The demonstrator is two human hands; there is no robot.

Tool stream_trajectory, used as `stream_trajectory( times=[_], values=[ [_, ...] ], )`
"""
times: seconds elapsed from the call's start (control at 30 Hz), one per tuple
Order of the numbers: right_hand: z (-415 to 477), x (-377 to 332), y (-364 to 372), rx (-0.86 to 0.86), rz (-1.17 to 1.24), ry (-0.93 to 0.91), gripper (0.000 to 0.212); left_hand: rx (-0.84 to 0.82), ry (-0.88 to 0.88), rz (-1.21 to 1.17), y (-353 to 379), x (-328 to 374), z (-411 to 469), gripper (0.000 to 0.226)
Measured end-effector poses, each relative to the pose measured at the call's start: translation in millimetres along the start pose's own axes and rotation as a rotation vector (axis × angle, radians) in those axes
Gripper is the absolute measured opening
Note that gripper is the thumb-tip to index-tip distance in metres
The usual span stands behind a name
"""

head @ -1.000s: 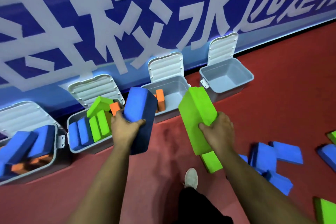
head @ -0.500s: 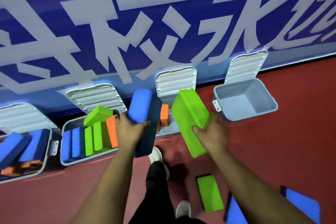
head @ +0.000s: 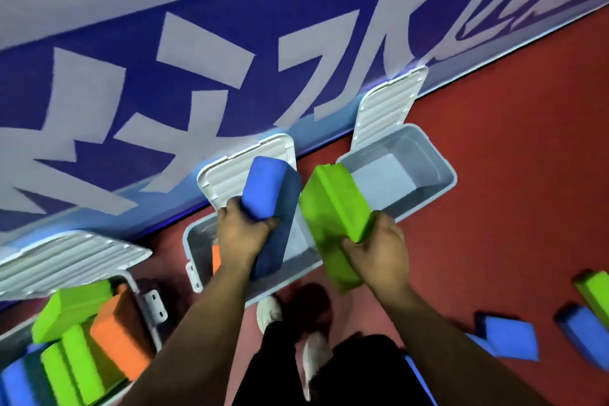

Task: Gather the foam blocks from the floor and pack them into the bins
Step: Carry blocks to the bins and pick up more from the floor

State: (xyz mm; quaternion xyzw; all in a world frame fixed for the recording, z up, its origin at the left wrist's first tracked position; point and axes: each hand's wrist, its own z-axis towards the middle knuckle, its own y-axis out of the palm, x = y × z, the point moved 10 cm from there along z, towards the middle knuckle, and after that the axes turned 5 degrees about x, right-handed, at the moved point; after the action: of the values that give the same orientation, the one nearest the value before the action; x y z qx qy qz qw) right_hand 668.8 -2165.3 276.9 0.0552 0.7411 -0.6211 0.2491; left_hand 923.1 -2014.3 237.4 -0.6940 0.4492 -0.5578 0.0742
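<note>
Along the foot of the blue wall (head: 99,148), three open bins are lined up on the red floor (head: 510,208), with their lids leaned back. A blue block (head: 270,191) is held at its lower end by the left grip (head: 242,237), whose fingers are curled round it, and it is tilted above the middle bin (head: 192,241). A green block (head: 333,208) is clasped in the same way by the right grip (head: 379,250) and is held over the gap between the middle bin and the right bin (head: 443,181). Neither block has yet been set down.

As for progress, the left bin (head: 154,306) is judged to be well filled. Green, orange and blue blocks are packed into it, and one green piece (head: 72,305) is laid across the top. Only a single orange block (head: 216,257) can be made out in the middle bin, though part of its inside is hidden by the arm. Nothing is seen in the right bin, so much of the room is thought to be unused.

Work is left on the floor as well. A loose blue piece (head: 509,338), a second blue one (head: 583,333) and a green one (head: 593,293) are scattered to the right, well apart from the bins. Whether more lie outside the view cannot be told. The task is judged to be partly done, with the two held blocks next to be packed.
</note>
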Motion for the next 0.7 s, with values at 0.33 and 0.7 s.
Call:
stream_trajectory(
  times=[0.33, 0.7],
  values=[
    [104, 43, 224, -0.468, -0.127, -0.034, 0.069, -0.039, -0.319, 0.093, 147, -122, 128, 0.072],
    [175, 129, 481, -0.764, -0.019, 0.161, 0.080, -0.203, -0.552, 0.067, 332, -329, 244, 0.092]
  ],
)
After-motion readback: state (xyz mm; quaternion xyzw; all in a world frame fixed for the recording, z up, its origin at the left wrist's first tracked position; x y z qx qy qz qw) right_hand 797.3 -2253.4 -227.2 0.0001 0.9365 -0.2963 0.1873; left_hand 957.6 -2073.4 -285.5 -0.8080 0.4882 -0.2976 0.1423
